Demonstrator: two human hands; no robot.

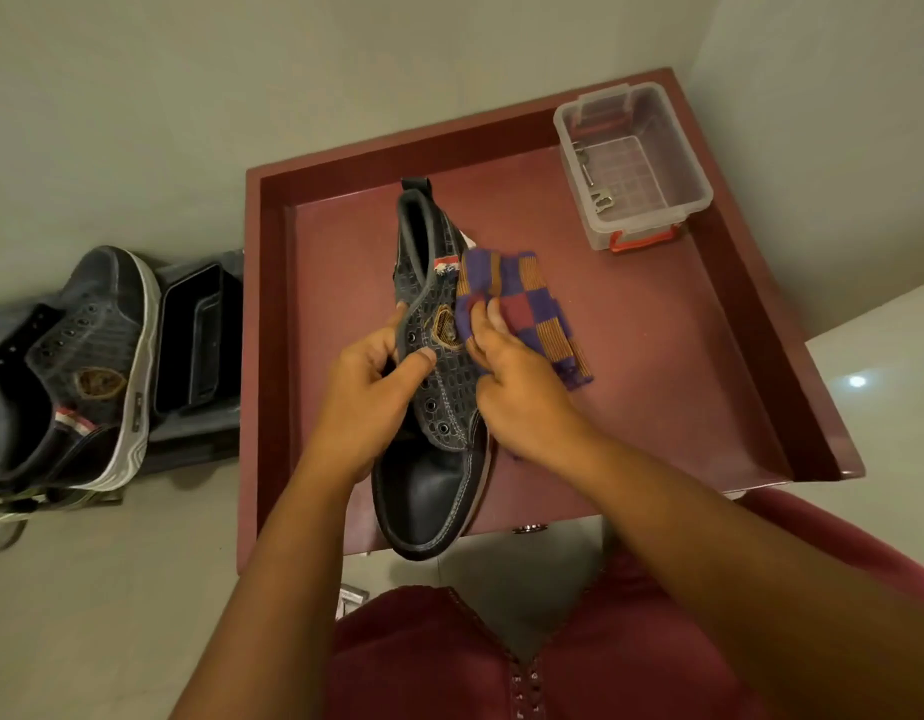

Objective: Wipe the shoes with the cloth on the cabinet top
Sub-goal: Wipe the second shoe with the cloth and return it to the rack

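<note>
A dark high-top shoe (430, 491) with a gold emblem lies on the maroon cabinet top (657, 356), its toe over the near edge. My left hand (369, 392) grips the shoe at its lace flap, thumb on the eyelets. My right hand (522, 392) holds a purple, red and orange checked cloth (522, 298) against the shoe's right side beside the emblem. The second, matching shoe (86, 376) stands on the floor at the far left.
A clear plastic box (631, 163) with red clips holds keys at the cabinet's far right corner. A raised rim (273, 304) runs round the cabinet top. A black tray (200, 335) stands between the cabinet and the floor shoe.
</note>
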